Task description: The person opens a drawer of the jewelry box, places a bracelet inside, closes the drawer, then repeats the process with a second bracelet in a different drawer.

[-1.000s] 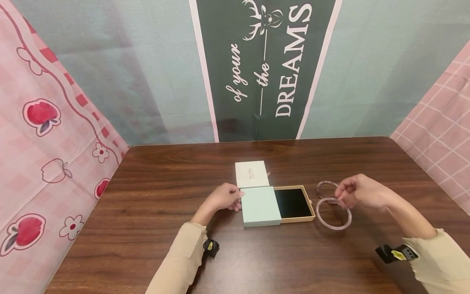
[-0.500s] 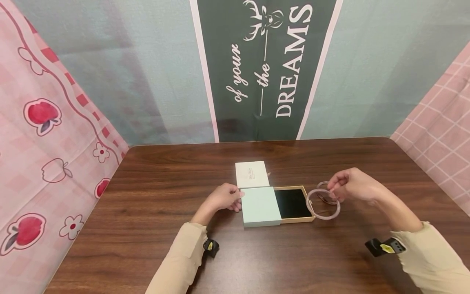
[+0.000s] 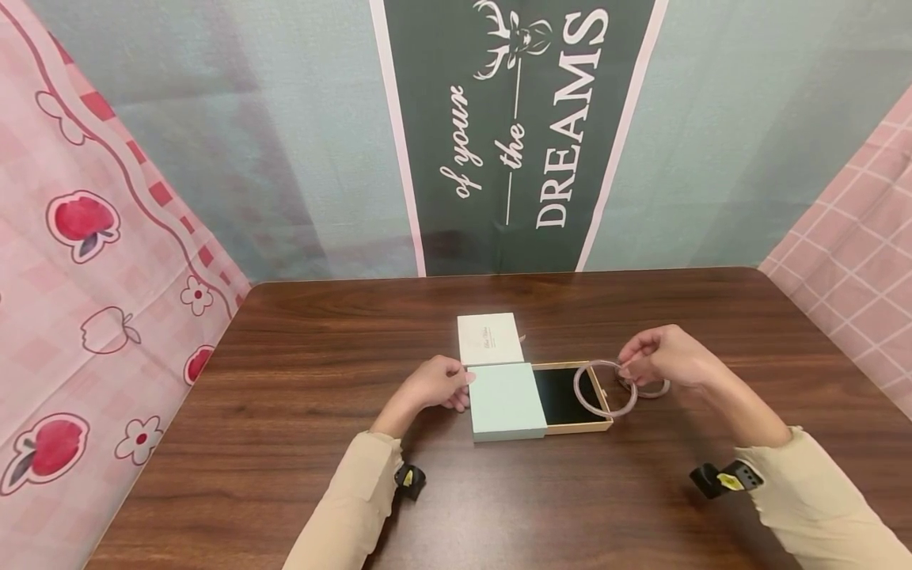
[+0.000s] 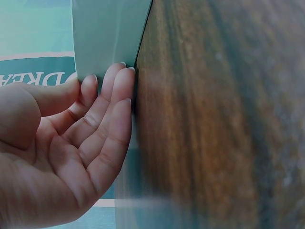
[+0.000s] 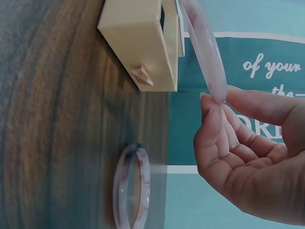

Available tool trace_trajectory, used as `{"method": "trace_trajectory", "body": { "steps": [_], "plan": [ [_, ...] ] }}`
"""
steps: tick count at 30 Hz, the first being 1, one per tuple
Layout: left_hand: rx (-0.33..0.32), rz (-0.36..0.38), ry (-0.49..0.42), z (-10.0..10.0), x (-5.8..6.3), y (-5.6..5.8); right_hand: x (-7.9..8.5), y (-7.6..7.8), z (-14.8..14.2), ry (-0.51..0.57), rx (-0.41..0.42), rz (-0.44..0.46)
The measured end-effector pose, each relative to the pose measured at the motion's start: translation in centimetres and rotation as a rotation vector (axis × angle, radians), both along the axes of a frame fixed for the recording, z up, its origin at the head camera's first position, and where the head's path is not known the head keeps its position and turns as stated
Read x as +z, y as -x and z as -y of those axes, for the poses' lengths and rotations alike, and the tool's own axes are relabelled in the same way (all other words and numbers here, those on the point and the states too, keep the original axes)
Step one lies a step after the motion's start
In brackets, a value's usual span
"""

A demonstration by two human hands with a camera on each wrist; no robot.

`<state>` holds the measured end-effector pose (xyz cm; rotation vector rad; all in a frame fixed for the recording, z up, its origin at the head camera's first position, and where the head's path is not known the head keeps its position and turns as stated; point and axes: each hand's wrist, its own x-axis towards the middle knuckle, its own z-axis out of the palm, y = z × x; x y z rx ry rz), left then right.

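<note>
A pale green slide-out box sleeve lies on the table, its tan drawer pulled out to the right and showing a black inside. At the sleeve's left end, my left hand touches it, thumb on the top edge and loosely extended fingers against the end face. My right hand pinches a translucent pinkish bangle between thumb and fingertips. In the head view this bangle hangs tilted and overlaps the drawer's right end. Behind the right hand, a second mottled bangle rests on the table, partly hidden in the head view.
A small cream box with printed lettering lies directly behind the green sleeve. The drawer's front has a small ribbon pull tab. The brown wooden table meets a fabric backdrop at its far edge.
My right hand has carried the bangle leftward, from right of the drawer to over its right end. The left hand, both boxes and the second bangle have stayed put.
</note>
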<state>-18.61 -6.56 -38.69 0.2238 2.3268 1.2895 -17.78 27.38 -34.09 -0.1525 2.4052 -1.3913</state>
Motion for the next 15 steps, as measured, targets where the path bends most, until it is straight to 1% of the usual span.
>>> {"method": "trace_trajectory", "body": {
  "steps": [5,15],
  "plan": [
    [0.003,0.003,0.002,0.0,0.1,0.0,-0.5,0.1,0.8,0.025,-0.004,0.014],
    [0.005,0.005,-0.002,0.0,0.2,-0.1,-0.8,0.0,1.5,0.020,-0.009,0.013]
  ]
}}
